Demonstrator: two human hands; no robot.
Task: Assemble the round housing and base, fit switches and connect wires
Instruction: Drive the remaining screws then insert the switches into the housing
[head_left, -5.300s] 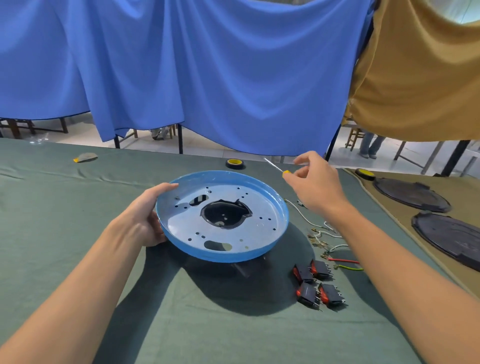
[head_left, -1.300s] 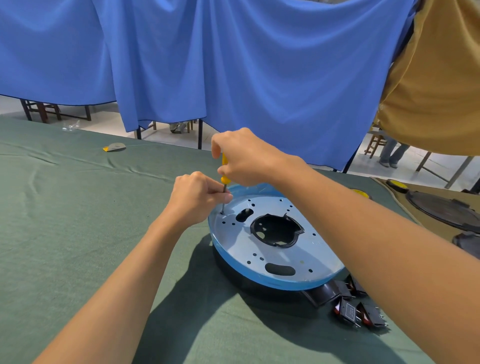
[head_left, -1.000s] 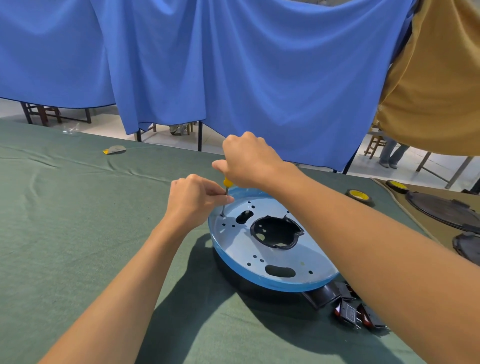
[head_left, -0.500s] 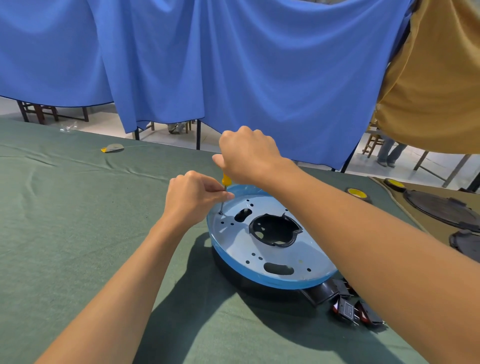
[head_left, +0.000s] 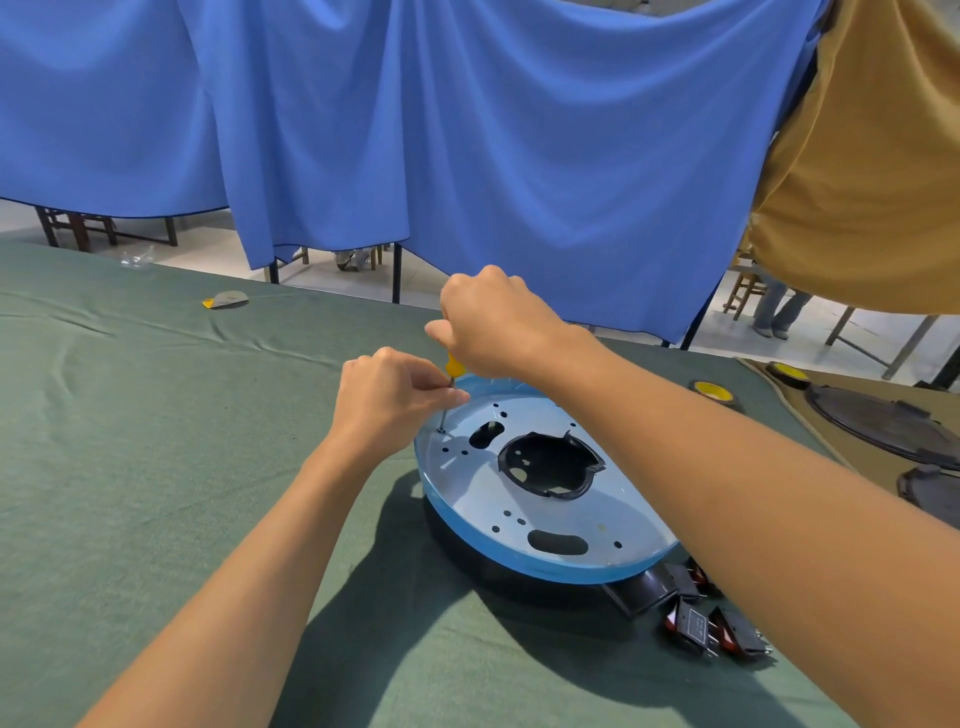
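The right hand (head_left: 498, 322) holds a full-fist grip on the yellow handle of a screwdriver (head_left: 455, 365), which stands nearly upright. The left hand (head_left: 389, 400) pinches the thin shaft just above the tip, steadying it on a small hole near the far-left rim of the blue housing (head_left: 467, 493). Whether a screw sits under the tip is too small to tell.

The housing, a shallow round dish with a pale, perforated floor, sits on top of the black base (head_left: 462, 551). The base's dark wall shows below the near rim and through the large centre opening. Both rest on the green-clothed bench (head_left: 156, 441).

The job looks to be in its early stages. Housing and base are mated, but fastening appears only just begun, as the other small holes in view look empty. Several black-and-red switches (head_left: 696, 623) lie loose on the bench just beside the base's near-right edge, partly hidden by the right forearm, and none is fitted. No wires are in sight, so the wiring seems untouched.

Beyond lie a yellow roll of tape (head_left: 714, 391), dark round lids (head_left: 878, 421) at far right and a hanging blue curtain (head_left: 467, 130).
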